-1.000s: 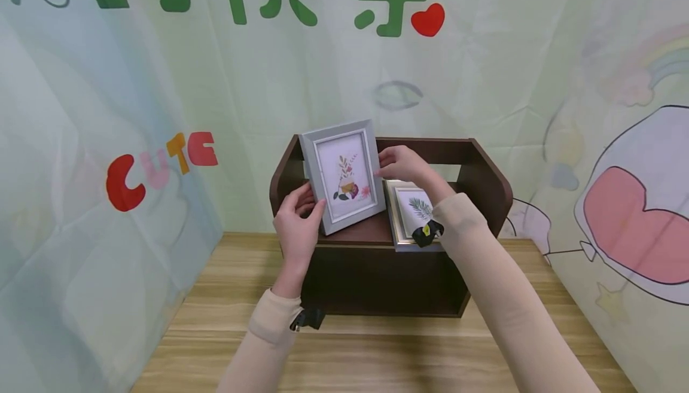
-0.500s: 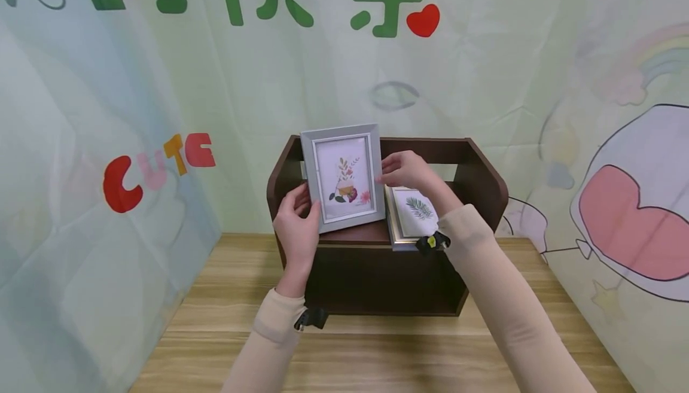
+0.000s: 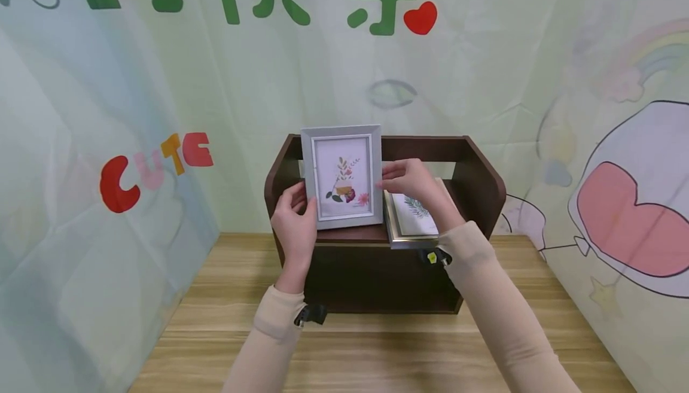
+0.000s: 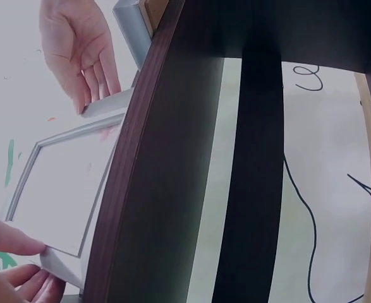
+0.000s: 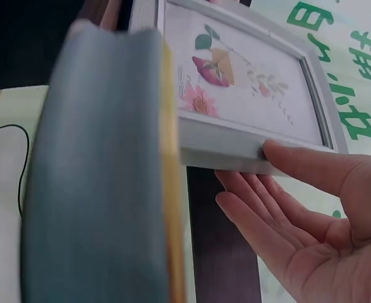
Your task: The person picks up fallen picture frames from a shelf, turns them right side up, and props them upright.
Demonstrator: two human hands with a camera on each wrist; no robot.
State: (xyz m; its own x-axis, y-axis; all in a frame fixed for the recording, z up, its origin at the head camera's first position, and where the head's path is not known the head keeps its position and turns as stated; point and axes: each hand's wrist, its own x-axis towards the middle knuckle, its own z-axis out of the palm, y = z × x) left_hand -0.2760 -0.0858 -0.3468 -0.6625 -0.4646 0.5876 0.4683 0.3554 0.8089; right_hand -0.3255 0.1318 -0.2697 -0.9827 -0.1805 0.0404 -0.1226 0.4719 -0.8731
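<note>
A grey picture frame with a pressed-flower print stands nearly upright on the upper board of a dark brown shelf, toward its left end. My left hand holds the frame's left side, thumb in front and fingers behind. At the opposite side, my right hand pinches the edge; the right wrist view shows the thumb on the border and the other fingers behind. Beside it on the board lie stacked picture frames, the top one with a green leaf print, partly covered by my right hand and wrist.
The shelf has raised side panels and a back rail. It stands on a wood-grain tabletop. A printed cloth backdrop hangs behind and along both sides.
The flower-print frame has turned from a slant to nearly straight, its right side coming down. My right hand has lowered with it, while my left hand keeps its hold on the left side.
</note>
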